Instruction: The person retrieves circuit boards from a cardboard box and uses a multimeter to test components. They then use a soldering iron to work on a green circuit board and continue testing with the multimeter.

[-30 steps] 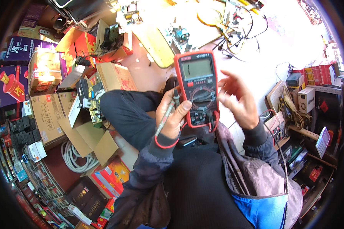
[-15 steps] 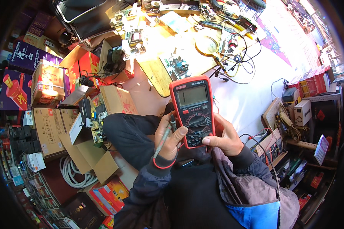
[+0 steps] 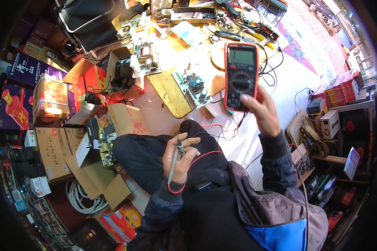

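Observation:
My right hand [image 3: 264, 112] is raised out to the right, gripping the lower end of a red-and-black digital multimeter [image 3: 241, 72]. Its screen and round dial face up, and my thumb lies over the bottom of its front. In front of my lap, my left hand [image 3: 179, 161] pinches a slim grey test probe [image 3: 172, 168], held slanting; a second probe may lie beside it. A red test lead [image 3: 205, 154] loops from that hand across my dark trousers. Just left of the meter, a green circuit board [image 3: 193, 85] rests on a wooden board [image 3: 165, 93].
Bare circuit boards [image 3: 146, 54], a black tray [image 3: 193, 15] and tangled cables crowd the sunlit work surface. Open cardboard boxes [image 3: 92, 169] stand to my left near a coiled white hose [image 3: 81, 198]. At right, a shelf holds a calculator [image 3: 351, 163].
My right hand has carried the multimeter up and to the right, away from my left hand. The left hand has let go of the meter and dropped slightly, keeping the probe.

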The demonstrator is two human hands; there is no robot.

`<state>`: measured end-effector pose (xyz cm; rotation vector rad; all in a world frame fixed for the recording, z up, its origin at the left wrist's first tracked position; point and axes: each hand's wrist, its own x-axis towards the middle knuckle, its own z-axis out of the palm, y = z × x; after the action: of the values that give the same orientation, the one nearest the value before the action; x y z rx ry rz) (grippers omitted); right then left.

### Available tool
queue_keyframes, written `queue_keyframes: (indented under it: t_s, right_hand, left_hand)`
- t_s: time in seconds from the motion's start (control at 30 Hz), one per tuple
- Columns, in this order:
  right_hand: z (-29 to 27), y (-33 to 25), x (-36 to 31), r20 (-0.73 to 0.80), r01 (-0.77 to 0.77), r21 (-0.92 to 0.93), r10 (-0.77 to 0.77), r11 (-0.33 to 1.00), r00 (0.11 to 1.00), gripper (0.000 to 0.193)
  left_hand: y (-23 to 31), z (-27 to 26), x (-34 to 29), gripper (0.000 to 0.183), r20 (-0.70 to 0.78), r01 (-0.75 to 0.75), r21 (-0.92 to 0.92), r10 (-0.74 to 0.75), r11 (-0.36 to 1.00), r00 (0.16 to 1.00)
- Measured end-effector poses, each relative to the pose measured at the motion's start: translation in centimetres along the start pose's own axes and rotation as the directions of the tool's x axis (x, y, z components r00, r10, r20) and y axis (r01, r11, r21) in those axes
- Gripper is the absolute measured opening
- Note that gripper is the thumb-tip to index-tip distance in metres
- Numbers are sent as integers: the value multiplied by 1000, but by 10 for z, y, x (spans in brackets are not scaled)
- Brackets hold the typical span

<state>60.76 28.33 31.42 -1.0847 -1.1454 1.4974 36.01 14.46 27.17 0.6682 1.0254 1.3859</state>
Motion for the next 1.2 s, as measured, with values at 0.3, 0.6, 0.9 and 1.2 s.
queue_keyframes:
  t_s: [0.3, 0.6, 0.9, 1.2]
  right_hand:
    - [5, 24, 76, 34, -71, -33, 72, 997, 997, 53]
    - [11, 10, 65, -108, 24, -690, -137, 723, 985, 57]
    - [19, -13, -19, 248, 235, -524, -118, 818, 962, 33]
    - [89, 32, -76, 405, -128, -192, 197, 973, 893, 32]
  left_hand:
    - [-1, -12, 4, 39, -73, 87, 90, -80, 992, 994]
    - [2, -5, 13, 34, -75, 110, 157, -99, 981, 992]
    - [21, 11, 21, 33, -60, 7, -55, -10, 998, 998]
    - [36, 37, 23, 43, 16, -96, -100, 99, 990, 995]
